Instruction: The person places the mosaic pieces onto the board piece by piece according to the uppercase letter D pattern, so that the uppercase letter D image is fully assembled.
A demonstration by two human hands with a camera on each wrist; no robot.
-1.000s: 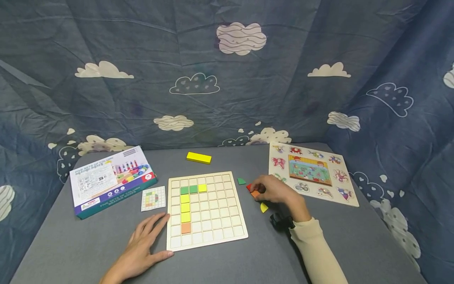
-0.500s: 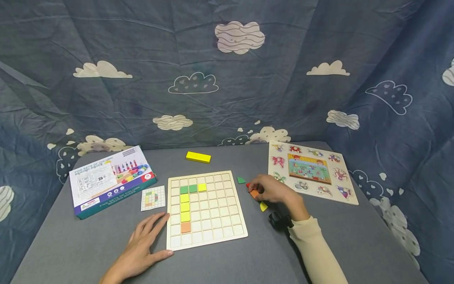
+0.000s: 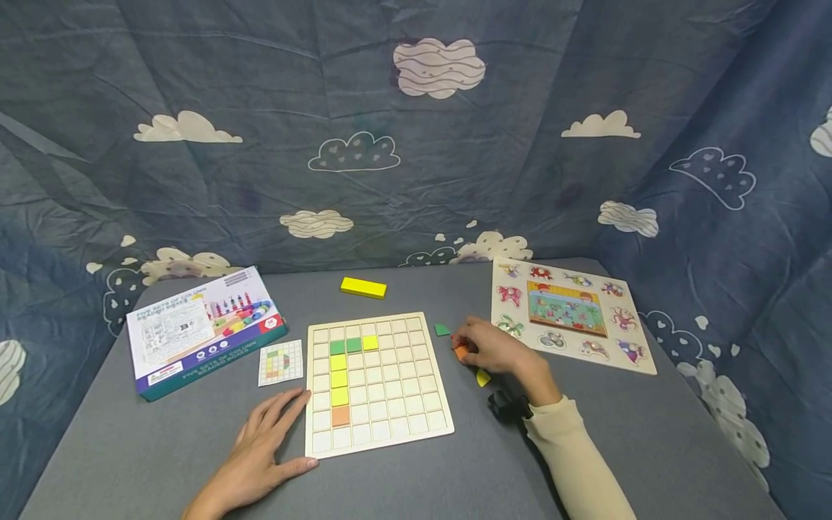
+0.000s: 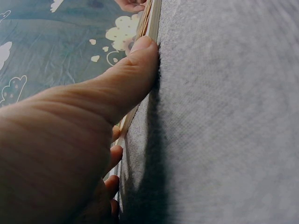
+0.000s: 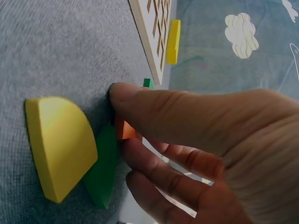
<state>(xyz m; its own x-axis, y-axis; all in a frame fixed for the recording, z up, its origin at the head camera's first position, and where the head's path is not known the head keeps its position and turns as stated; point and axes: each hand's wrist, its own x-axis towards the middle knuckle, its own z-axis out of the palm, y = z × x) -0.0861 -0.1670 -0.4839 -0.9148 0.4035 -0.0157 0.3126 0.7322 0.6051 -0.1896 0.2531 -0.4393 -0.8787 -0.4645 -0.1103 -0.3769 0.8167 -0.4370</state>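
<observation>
Where cloud-printed cloth (image 3: 273,79) backs a grey table (image 3: 396,484), the right hand (image 3: 494,348) pinches an orange block (image 5: 126,130), the left hand (image 3: 256,455) outspread.

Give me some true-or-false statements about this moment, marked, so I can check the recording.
1. The left hand touches the board. True.
2. The yellow bar lies on the board. False: it lies on the table beyond the board.
3. The card lies between the box and the board. True.
4. The right hand grips the yellow wedge. False: the wedge lies on the table, and the fingers are at an orange piece.
5. The orange tile is next to a yellow tile. True.
6. The board's green tiles are in different rows. False: they sit side by side.
</observation>
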